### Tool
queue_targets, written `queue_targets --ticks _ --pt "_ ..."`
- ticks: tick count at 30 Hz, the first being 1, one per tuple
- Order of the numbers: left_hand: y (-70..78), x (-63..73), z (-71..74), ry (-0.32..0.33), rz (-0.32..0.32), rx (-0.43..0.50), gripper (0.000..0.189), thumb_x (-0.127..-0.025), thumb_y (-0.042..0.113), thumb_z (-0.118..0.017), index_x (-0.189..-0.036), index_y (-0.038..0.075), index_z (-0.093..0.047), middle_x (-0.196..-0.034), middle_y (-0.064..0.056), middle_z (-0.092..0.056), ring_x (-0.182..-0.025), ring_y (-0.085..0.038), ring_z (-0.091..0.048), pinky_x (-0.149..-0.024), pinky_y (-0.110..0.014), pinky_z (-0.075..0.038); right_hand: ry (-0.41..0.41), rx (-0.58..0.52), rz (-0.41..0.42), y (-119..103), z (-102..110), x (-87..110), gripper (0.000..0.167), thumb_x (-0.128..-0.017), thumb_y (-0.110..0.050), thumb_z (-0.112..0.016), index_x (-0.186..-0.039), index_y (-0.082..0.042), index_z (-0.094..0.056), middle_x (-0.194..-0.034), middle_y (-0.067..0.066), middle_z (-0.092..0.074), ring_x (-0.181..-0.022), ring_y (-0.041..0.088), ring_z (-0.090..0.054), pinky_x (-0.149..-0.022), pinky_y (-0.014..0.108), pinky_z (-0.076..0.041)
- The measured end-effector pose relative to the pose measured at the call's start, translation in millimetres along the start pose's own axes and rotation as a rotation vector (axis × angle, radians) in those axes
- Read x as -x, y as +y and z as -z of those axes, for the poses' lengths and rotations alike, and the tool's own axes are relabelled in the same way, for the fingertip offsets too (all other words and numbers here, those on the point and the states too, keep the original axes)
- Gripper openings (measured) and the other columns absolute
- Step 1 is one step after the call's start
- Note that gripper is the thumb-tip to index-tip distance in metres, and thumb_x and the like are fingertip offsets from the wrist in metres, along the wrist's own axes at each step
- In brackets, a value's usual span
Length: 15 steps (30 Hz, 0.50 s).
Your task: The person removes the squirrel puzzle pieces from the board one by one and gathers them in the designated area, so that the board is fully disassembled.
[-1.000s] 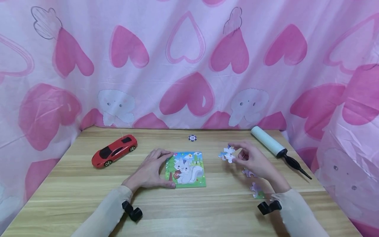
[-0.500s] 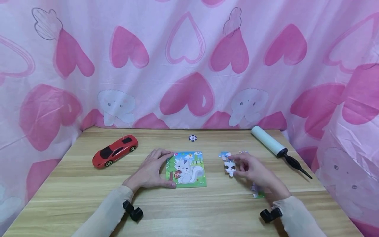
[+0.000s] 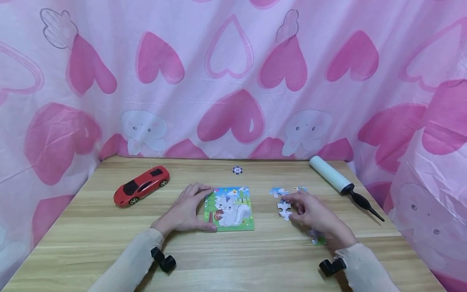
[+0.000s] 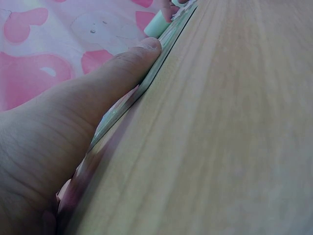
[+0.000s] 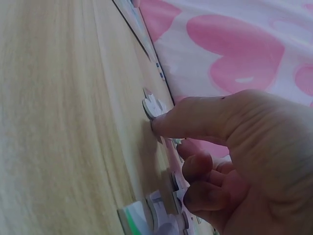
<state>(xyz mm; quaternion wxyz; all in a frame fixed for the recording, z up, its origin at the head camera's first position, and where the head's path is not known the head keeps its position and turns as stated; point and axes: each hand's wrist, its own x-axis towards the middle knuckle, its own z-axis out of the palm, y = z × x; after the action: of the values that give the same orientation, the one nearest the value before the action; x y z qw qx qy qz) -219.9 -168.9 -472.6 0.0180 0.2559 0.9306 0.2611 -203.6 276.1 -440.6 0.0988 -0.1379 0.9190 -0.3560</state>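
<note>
In the head view, my left hand point(image 3: 187, 209) holds the square squirrel picture board point(image 3: 229, 210) by its left side, fingers at the far corner and thumb at the near corner. The left wrist view shows the thumb point(image 4: 122, 63) along the board's near edge. My right hand point(image 3: 311, 211) pinches a white jigsaw piece point(image 3: 284, 211) between thumb and index finger, close over the table. A blue-topped jigsaw piece point(image 3: 277, 191) lies just beyond it. Another piece point(image 3: 300, 188) shows behind the right hand, and a purple-and-green piece point(image 3: 317, 237) lies partly hidden under the wrist.
A red toy car point(image 3: 141, 186) stands at the back left of the wooden table point(image 3: 219, 263). A poker chip point(image 3: 237, 170) lies near the back edge. At the right is a pale green hand pump point(image 3: 332, 175) with a black nozzle. A pink heart-print curtain point(image 3: 230, 117) hangs behind.
My right hand has brought the white piece toward me, from over the blue-topped piece to its near side, and lowered it. The left hand and the board have stayed in place.
</note>
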Motion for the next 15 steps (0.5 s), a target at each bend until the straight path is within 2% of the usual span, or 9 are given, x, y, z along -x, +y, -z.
queue_targets --ticks 3,10,15 --pt "0.2 0.4 0.1 0.001 0.001 0.002 0.129 -0.067 0.09 -0.086 -0.171 0.022 -0.047 -0.167 -0.001 -0.044 -0.153 -0.027 -0.038 -0.133 -0.063 -0.03 -0.016 -0.009 -0.001 -1.1 0.1 0.5 0.057 -0.096 -0.005 -0.087 -0.15 -0.014 -0.071 -0.106 0.007 -0.058 -0.084 0.022 -0.052 -0.061 0.027 -0.045" --pt "-1.0 0.2 -0.7 0.004 -0.002 -0.003 0.129 -0.068 0.091 -0.085 -0.17 0.022 -0.047 -0.167 -0.002 -0.044 -0.153 -0.028 -0.038 -0.133 -0.064 -0.03 -0.035 -0.022 -0.008 -2.6 0.5 4.3 0.057 -0.098 -0.004 -0.084 -0.152 -0.014 -0.069 -0.127 0.01 -0.06 -0.087 0.022 -0.055 -0.065 0.027 -0.05" --pt "-0.9 0.0 -0.4 0.002 -0.001 0.003 0.129 -0.067 0.091 -0.086 -0.17 0.023 -0.047 -0.167 -0.002 -0.044 -0.154 -0.028 -0.038 -0.133 -0.064 -0.029 -0.032 0.002 -0.004 -4.0 0.7 5.6 0.057 -0.098 -0.005 -0.084 -0.152 -0.014 -0.069 -0.13 0.011 -0.059 -0.089 0.022 -0.055 -0.066 0.027 -0.05"
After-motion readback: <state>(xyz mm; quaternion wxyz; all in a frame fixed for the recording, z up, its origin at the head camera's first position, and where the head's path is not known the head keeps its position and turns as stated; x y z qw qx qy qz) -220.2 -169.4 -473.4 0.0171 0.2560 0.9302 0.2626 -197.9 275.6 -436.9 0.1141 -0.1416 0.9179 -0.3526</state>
